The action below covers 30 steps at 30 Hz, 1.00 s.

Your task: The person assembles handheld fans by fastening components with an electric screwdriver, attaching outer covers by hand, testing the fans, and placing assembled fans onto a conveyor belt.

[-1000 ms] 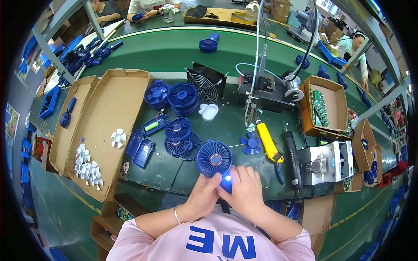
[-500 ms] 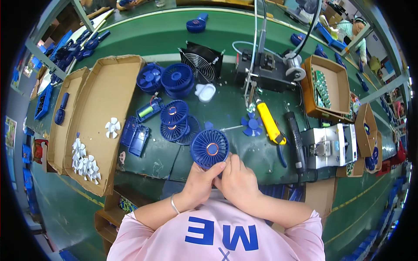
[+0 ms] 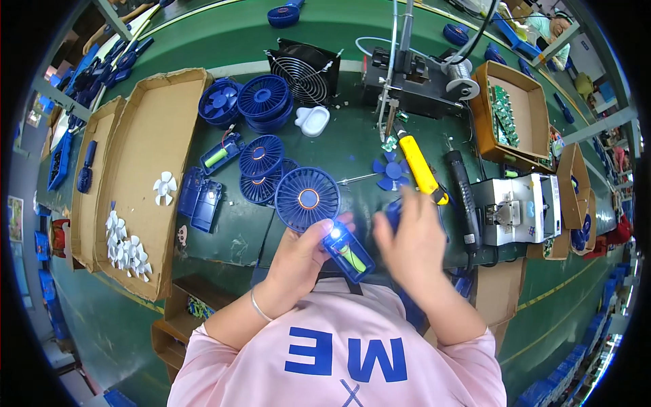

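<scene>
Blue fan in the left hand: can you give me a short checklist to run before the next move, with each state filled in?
1. Blue fan held by the left hand: ok.
2. Handle closed: not ok, its inside is exposed.
3. Green cell inside the handle: ok.
4. Light lit: ok.
5. Right hand gripping the blue part beside it: cannot tell, motion blur.

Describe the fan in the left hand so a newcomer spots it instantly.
Find the green workbench, then its near edge by the pink shirt. There the left hand holds a round-headed blue fan. Unlike the blue grilles lying beyond it, it shows a glowing light and a green cell in its open handle.
</scene>
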Each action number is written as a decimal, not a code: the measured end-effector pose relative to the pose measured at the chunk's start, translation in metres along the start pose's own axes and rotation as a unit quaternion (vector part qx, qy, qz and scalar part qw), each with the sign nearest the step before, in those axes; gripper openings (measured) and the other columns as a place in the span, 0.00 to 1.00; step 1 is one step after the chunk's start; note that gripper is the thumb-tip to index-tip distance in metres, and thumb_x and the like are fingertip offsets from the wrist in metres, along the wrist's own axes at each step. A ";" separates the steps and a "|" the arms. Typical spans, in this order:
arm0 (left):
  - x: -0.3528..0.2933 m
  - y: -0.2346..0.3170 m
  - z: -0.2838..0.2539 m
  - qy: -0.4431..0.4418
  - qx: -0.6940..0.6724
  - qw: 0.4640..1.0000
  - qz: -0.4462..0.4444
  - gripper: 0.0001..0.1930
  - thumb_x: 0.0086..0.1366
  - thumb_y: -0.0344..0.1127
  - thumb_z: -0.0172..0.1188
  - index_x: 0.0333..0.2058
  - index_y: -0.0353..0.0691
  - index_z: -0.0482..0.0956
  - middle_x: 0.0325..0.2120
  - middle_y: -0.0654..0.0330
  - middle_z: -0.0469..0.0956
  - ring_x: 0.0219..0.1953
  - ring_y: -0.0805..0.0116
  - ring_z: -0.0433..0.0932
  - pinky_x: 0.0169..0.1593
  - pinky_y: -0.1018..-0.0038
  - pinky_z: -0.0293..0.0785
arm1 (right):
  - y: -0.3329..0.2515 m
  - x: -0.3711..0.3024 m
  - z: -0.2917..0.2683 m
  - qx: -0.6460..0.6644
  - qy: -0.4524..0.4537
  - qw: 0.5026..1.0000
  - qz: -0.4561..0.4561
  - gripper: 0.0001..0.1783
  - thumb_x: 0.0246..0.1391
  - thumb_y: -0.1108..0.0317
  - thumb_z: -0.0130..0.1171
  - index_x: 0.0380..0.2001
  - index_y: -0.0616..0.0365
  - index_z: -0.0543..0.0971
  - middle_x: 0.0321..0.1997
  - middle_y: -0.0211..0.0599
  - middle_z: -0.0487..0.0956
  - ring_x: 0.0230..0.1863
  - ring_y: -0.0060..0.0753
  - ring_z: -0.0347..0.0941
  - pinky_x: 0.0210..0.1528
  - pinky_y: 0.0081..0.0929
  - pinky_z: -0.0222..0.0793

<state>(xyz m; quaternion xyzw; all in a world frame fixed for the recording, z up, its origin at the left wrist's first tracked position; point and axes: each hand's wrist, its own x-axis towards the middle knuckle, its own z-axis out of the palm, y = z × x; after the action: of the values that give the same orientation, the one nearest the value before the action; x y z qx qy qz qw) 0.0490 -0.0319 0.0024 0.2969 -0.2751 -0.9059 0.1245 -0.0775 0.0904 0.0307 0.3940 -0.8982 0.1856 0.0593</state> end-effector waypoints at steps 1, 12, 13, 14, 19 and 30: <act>-0.002 0.003 0.002 0.003 -0.001 1.000 0.001 0.19 0.62 0.32 0.54 0.51 0.38 0.67 0.46 0.49 0.75 0.48 0.59 0.75 0.51 0.64 0.72 | 0.013 0.004 0.002 -0.021 0.029 0.999 -0.005 0.30 0.46 0.61 0.63 0.49 0.67 0.67 0.45 0.52 0.68 0.44 0.52 0.69 0.43 0.40 0.68; -0.007 0.005 0.012 -0.137 0.070 0.975 -0.158 0.19 0.62 0.34 0.55 0.51 0.35 0.69 0.43 0.59 0.75 0.46 0.69 0.75 0.50 0.71 0.72 | -0.001 -0.009 0.024 0.600 -0.087 0.778 0.166 0.24 0.52 0.69 0.60 0.51 0.64 0.67 0.43 0.36 0.75 0.43 0.26 0.68 0.48 0.26 0.64; -0.007 0.005 0.008 -0.163 0.061 0.964 -0.203 0.19 0.63 0.34 0.55 0.51 0.35 0.69 0.44 0.60 0.75 0.47 0.71 0.74 0.50 0.72 0.71 | -0.004 -0.009 0.023 0.625 -0.062 0.756 0.184 0.24 0.52 0.70 0.59 0.51 0.64 0.68 0.43 0.36 0.75 0.43 0.26 0.68 0.49 0.26 0.64; -0.008 0.002 0.007 -0.167 0.048 0.966 -0.191 0.17 0.65 0.34 0.52 0.51 0.34 0.69 0.44 0.60 0.74 0.48 0.72 0.72 0.51 0.74 0.68 | -0.007 -0.008 0.018 0.615 -0.072 0.756 0.213 0.23 0.52 0.71 0.59 0.51 0.64 0.68 0.42 0.37 0.74 0.43 0.28 0.68 0.49 0.28 0.64; -0.005 -0.008 0.009 -0.116 -0.034 0.991 -0.056 0.17 0.67 0.37 0.48 0.50 0.33 0.67 0.52 0.50 0.69 0.55 0.63 0.69 0.60 0.66 0.62 | -0.007 -0.022 0.020 0.409 0.090 0.908 -0.026 0.18 0.44 0.75 0.62 0.42 0.61 0.73 0.40 0.41 0.73 0.40 0.39 0.69 0.44 0.30 0.64; -0.006 -0.010 0.016 -0.107 -0.053 0.992 0.032 0.16 0.68 0.34 0.46 0.51 0.34 0.64 0.58 0.44 0.61 0.62 0.54 0.59 0.65 0.61 0.54 | -0.023 -0.032 0.025 0.309 0.100 0.938 -0.120 0.11 0.37 0.77 0.67 0.28 0.60 0.78 0.28 0.36 0.71 0.28 0.36 0.66 0.29 0.28 0.61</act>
<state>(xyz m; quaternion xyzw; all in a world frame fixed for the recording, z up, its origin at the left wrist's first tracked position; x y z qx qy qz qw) 0.0438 -0.0145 0.0104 0.1823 -0.2479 -0.9413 0.1388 -0.0376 0.0885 0.0061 0.4774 -0.7320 0.4839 0.0466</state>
